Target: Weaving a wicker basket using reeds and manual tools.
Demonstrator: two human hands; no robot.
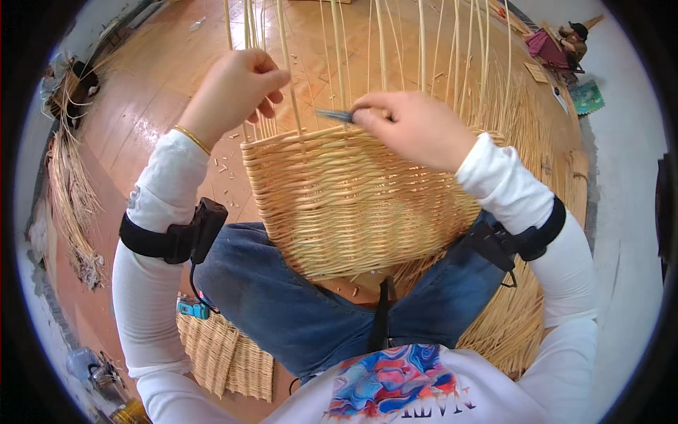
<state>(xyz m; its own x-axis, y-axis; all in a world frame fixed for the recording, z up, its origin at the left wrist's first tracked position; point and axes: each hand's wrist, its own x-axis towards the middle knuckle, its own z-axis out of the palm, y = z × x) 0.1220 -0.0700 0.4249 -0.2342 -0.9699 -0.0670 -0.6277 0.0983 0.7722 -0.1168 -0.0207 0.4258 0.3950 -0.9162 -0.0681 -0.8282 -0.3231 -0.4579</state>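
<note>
An open-topped woven wicker basket (360,205) stands between my bent legs, with tall pale stakes (337,49) rising from its rim. My left hand (244,92) is raised over the basket's left corner among the stakes, fingers curled beside an upright one; whether they grip it or something hidden is unclear. My right hand (402,127) grips a slim dark tool (335,113), slightly blurred, held just above the rim and pointing left toward the stakes.
Loose reeds (515,332) spread along my right; a dried fibre bundle (74,198) lies left. A woven panel (240,367) and teal tool (191,307) sit by my left leg. Another person (572,46) sits at back right. Scraps dot the floor (183,85).
</note>
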